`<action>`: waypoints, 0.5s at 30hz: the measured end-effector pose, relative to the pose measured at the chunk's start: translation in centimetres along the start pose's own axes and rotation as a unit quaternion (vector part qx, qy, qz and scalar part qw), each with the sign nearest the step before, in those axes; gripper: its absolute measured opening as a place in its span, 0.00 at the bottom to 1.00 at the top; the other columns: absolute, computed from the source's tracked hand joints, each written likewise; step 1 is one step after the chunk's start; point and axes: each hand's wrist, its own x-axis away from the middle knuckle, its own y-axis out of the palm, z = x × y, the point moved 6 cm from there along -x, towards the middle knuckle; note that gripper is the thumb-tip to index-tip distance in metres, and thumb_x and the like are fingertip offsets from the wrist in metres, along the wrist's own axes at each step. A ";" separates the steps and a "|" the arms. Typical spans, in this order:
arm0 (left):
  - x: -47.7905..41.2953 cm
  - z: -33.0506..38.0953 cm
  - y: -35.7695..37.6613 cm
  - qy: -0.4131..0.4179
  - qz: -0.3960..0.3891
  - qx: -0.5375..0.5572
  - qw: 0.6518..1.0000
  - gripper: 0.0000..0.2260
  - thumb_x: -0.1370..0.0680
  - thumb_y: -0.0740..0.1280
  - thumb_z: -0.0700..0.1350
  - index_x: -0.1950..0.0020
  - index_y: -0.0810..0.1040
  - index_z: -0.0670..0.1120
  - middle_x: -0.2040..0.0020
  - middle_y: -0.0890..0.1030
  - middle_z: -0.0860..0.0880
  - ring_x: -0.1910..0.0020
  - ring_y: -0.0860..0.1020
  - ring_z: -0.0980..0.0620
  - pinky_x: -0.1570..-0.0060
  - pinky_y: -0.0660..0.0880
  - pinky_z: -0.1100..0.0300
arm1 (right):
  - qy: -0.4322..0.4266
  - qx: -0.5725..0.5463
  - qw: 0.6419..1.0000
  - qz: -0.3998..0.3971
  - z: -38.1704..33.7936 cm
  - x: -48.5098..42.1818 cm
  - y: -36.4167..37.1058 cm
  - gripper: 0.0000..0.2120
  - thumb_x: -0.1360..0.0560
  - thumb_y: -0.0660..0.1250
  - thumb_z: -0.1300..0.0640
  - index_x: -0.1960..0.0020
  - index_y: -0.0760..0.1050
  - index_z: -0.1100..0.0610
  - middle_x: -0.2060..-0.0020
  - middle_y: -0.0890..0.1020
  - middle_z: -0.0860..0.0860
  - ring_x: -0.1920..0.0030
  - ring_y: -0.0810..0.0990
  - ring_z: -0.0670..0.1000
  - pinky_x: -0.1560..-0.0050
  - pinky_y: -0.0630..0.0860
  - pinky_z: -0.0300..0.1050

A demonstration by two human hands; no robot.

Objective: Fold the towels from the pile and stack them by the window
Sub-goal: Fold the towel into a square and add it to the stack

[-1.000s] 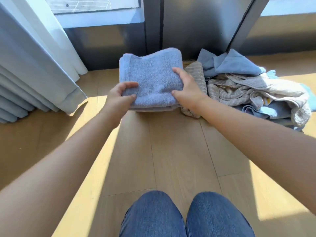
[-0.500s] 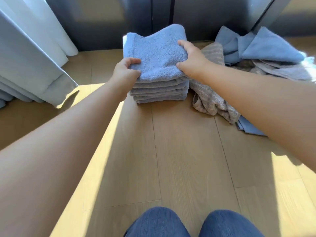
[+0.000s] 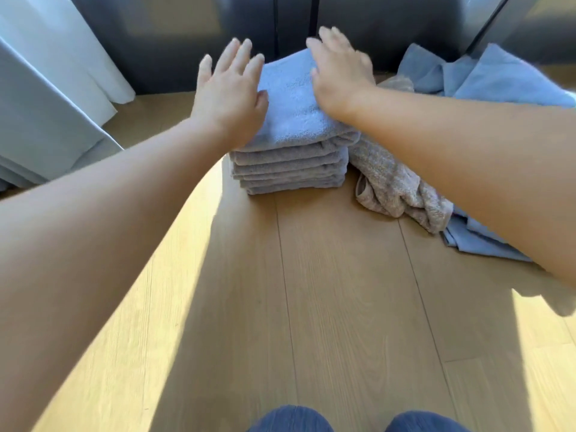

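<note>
A folded light-blue towel lies on top of a stack of folded grey-blue towels on the wood floor, close to the window. My left hand lies flat over the towel's left edge with its fingers spread and straight. Over the right side my right hand is flat too, palm down on the towel. Neither hand grips anything. The unfolded pile sits to the right, with a beige towel trailing toward me.
Dark window frames stand right behind the stack. White curtains hang at the left and reach the floor. My knees in blue jeans show at the bottom edge. Bare wood floor lies between me and the stack.
Both hands let go of the light-blue towel after setting it on the stack and now lie flat on it with straight fingers. The view has moved closer.
</note>
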 end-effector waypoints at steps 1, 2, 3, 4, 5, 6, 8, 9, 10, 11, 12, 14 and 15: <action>-0.5 -0.2 1.0 -0.011 -0.025 -0.001 1.000 0.25 0.19 0.50 0.50 0.24 0.51 0.43 0.23 0.47 0.44 0.24 0.44 0.49 0.27 0.42 0.47 | -0.003 -0.002 1.000 -0.020 0.1 -0.5 0.7 0.23 0.19 0.48 0.57 0.25 0.52 0.56 0.24 0.49 0.53 0.24 0.45 0.50 0.27 0.47 0.54; -0.6 -0.8 2.2 -0.035 -0.057 0.011 0.998 0.26 0.19 0.48 0.52 0.24 0.47 0.43 0.23 0.45 0.44 0.24 0.42 0.49 0.27 0.41 0.48 | -0.003 0.002 0.999 -0.048 0.3 -0.6 1.8 0.23 0.19 0.46 0.53 0.25 0.50 0.56 0.24 0.47 0.53 0.24 0.44 0.50 0.27 0.45 0.55; -0.3 -1.5 3.6 -0.068 -0.090 0.040 0.993 0.27 0.19 0.47 0.54 0.24 0.45 0.43 0.23 0.43 0.44 0.24 0.41 0.49 0.27 0.40 0.48 | -0.002 0.011 0.997 -0.077 0.6 -0.4 3.0 0.25 0.19 0.45 0.49 0.24 0.48 0.56 0.24 0.46 0.52 0.24 0.43 0.50 0.27 0.43 0.55; 0.3 -2.1 4.9 -0.097 -0.112 0.077 0.986 0.28 0.19 0.47 0.55 0.24 0.44 0.43 0.23 0.42 0.45 0.24 0.42 0.49 0.26 0.41 0.48 | -0.004 0.022 0.995 -0.095 0.9 0.1 4.2 0.26 0.19 0.44 0.47 0.24 0.46 0.55 0.24 0.45 0.52 0.24 0.42 0.50 0.27 0.42 0.56; 0.9 -2.4 5.9 -0.113 -0.119 0.102 0.981 0.28 0.19 0.47 0.55 0.24 0.43 0.43 0.23 0.42 0.45 0.24 0.42 0.49 0.26 0.43 0.47 | -0.010 0.029 0.994 -0.101 1.2 0.6 5.2 0.27 0.19 0.43 0.45 0.24 0.44 0.54 0.24 0.44 0.52 0.24 0.41 0.50 0.27 0.41 0.56; 1.3 -2.5 6.5 -0.118 -0.114 0.108 0.981 0.28 0.19 0.47 0.55 0.24 0.44 0.43 0.23 0.42 0.46 0.24 0.43 0.49 0.26 0.43 0.47 | -0.015 0.031 0.995 -0.096 1.6 0.9 5.9 0.27 0.20 0.43 0.45 0.24 0.43 0.53 0.24 0.43 0.51 0.24 0.40 0.50 0.27 0.41 0.56; 1.4 -2.4 6.9 -0.114 -0.099 0.099 0.984 0.28 0.19 0.47 0.55 0.24 0.44 0.43 0.23 0.42 0.46 0.24 0.42 0.50 0.26 0.44 0.46 | -0.013 0.024 0.996 -0.082 2.2 1.2 6.3 0.28 0.20 0.42 0.44 0.24 0.42 0.53 0.24 0.43 0.50 0.24 0.40 0.49 0.27 0.41 0.55; 1.3 -2.3 6.7 -0.111 -0.103 0.094 0.984 0.28 0.19 0.46 0.55 0.24 0.44 0.43 0.23 0.42 0.46 0.24 0.42 0.51 0.26 0.44 0.47 | -0.009 0.020 0.996 -0.083 2.3 1.3 6.3 0.28 0.20 0.42 0.44 0.24 0.41 0.54 0.24 0.42 0.50 0.24 0.40 0.49 0.27 0.41 0.55; 1.3 -2.1 6.4 -0.110 -0.110 0.089 0.984 0.27 0.19 0.46 0.55 0.24 0.44 0.42 0.23 0.42 0.47 0.24 0.41 0.51 0.26 0.43 0.47 | -0.005 0.017 0.996 -0.086 2.3 1.4 6.2 0.28 0.20 0.42 0.44 0.24 0.41 0.54 0.24 0.42 0.50 0.24 0.40 0.49 0.27 0.41 0.55; 1.2 -2.1 6.1 -0.111 -0.118 0.082 0.983 0.27 0.19 0.45 0.55 0.24 0.43 0.42 0.23 0.41 0.47 0.24 0.41 0.51 0.26 0.43 0.46 | -0.003 0.013 0.996 -0.089 2.3 1.4 5.9 0.28 0.20 0.41 0.43 0.24 0.40 0.54 0.24 0.42 0.50 0.24 0.40 0.49 0.27 0.41 0.55; 1.2 -2.0 5.8 -0.114 -0.126 0.073 0.983 0.27 0.19 0.44 0.55 0.24 0.43 0.42 0.23 0.41 0.46 0.24 0.40 0.50 0.26 0.41 0.46 | 0.000 0.009 0.996 -0.090 2.3 1.6 5.6 0.28 0.20 0.41 0.43 0.24 0.40 0.55 0.24 0.42 0.50 0.24 0.40 0.49 0.27 0.40 0.55; 1.6 -1.7 4.9 -0.125 -0.124 0.052 0.983 0.27 0.19 0.43 0.55 0.24 0.43 0.43 0.23 0.41 0.46 0.24 0.40 0.50 0.28 0.40 0.43 | 0.009 0.003 0.997 -0.082 2.9 2.3 4.5 0.28 0.20 0.41 0.44 0.24 0.41 0.55 0.24 0.43 0.51 0.24 0.41 0.49 0.27 0.41 0.55; 2.0 -1.4 4.3 -0.131 -0.107 0.039 0.985 0.27 0.19 0.43 0.55 0.24 0.43 0.43 0.23 0.42 0.46 0.24 0.41 0.50 0.28 0.39 0.42 | 0.017 0.008 0.997 -0.074 3.6 2.8 4.0 0.28 0.20 0.41 0.44 0.24 0.41 0.56 0.24 0.44 0.51 0.24 0.42 0.49 0.26 0.42 0.55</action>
